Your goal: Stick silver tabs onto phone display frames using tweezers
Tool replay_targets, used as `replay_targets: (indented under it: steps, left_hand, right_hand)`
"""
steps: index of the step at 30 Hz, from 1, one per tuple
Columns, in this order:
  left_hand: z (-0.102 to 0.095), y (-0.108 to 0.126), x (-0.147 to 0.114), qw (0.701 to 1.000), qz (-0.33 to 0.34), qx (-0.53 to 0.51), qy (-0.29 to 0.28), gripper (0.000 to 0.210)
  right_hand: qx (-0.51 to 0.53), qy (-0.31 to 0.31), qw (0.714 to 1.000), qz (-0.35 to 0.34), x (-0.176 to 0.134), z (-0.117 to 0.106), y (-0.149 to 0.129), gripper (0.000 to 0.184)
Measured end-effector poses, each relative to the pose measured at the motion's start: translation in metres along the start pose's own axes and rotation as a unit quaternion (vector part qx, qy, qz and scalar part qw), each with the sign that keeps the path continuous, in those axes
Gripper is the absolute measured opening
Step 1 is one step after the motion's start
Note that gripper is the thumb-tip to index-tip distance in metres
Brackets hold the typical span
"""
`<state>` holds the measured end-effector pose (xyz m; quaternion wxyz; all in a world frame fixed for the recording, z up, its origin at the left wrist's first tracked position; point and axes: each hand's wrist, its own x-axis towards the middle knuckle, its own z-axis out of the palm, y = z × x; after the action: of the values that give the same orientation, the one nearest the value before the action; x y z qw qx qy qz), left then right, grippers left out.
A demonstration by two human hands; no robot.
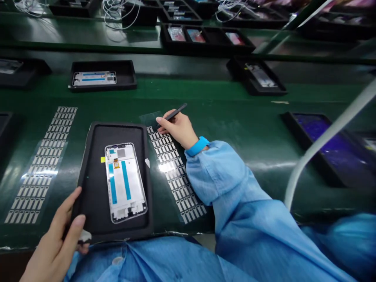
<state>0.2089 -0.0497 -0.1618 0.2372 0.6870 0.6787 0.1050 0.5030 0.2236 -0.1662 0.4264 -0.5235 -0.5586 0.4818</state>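
My left hand [63,231] grips the lower left corner of a black foam tray [94,164], thumb on top. A small whitish piece shows by its fingertips; I cannot make out what it is. Inside the tray lies a silver phone frame [120,182] with two blue strips, an orange flex cable [116,163] and a yellow tab [102,159]. My right hand [179,127] is closed around black tweezers [176,111], over the top end of a clear sheet of small white stickers [173,168]. The working tips of the tweezers are hidden by the fingers.
Another sticker sheet [44,160] lies left of the tray. Further trays with phone parts stand behind [126,76] and at the right [320,152]. A white tube [323,145] slants across the right side. Shelves with trays and white cables [122,15] are at the back.
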Motion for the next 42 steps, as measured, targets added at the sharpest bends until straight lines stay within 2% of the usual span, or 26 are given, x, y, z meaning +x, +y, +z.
replay_targets:
  steps: [4, 6, 7, 10, 11, 13, 16, 19, 22, 34, 39, 42]
  left_hand:
    - [-0.017, 0.005, 0.004, 0.991, 0.014, -0.035, -0.129, 0.067]
    - [-0.031, 0.012, 0.017, 0.985, 0.054, -0.027, -0.158, 0.062]
    - [-0.039, 0.019, 0.028, 0.985, 0.088, -0.017, -0.145, 0.059]
    - [-0.051, 0.053, 0.076, 0.975, 0.216, 0.049, -0.013, 0.045]
    - [-0.050, 0.067, 0.095, 0.960, 0.272, 0.067, 0.027, 0.045]
    - [-0.041, 0.092, 0.132, 0.918, 0.375, 0.112, 0.060, 0.045]
    - [-0.015, 0.117, 0.176, 0.910, 0.380, 0.161, 0.029, 0.047]
    - [0.008, 0.127, 0.197, 0.915, 0.367, 0.168, 0.008, 0.047]
    - [0.018, 0.128, 0.203, 0.916, 0.367, 0.164, 0.005, 0.047]
    - [0.019, 0.123, 0.205, 0.919, 0.366, 0.144, 0.014, 0.043]
    - [0.018, 0.122, 0.205, 0.921, 0.363, 0.143, 0.012, 0.043]
    - [0.018, 0.121, 0.206, 0.921, 0.363, 0.142, 0.009, 0.043]
  right_hand:
    - [-0.008, 0.007, 1.000, 0.009, 0.005, 0.009, 0.001, 0.032]
    - [-0.008, 0.009, 1.000, 0.012, 0.007, 0.015, 0.001, 0.031]
    - [-0.009, 0.009, 1.000, 0.012, 0.007, 0.018, 0.001, 0.031]
    - [-0.024, 0.015, 1.000, -0.002, 0.006, 0.021, 0.002, 0.032]
    - [-0.033, 0.019, 0.999, -0.011, 0.006, 0.021, 0.002, 0.033]
    - [-0.054, 0.021, 0.998, -0.028, 0.005, 0.019, 0.003, 0.033]
    - [-0.068, 0.012, 0.997, -0.034, 0.004, 0.017, 0.003, 0.031]
    - [-0.072, 0.005, 0.997, -0.036, 0.004, 0.016, 0.005, 0.029]
    - [-0.063, 0.003, 0.997, -0.033, 0.007, 0.015, 0.008, 0.029]
    - [0.011, 0.013, 0.999, 0.030, 0.014, 0.017, 0.006, 0.025]
    - [-0.012, 0.039, 0.999, 0.026, 0.013, 0.019, 0.003, 0.032]
    - [-0.024, 0.024, 0.999, 0.017, 0.013, 0.020, 0.004, 0.030]
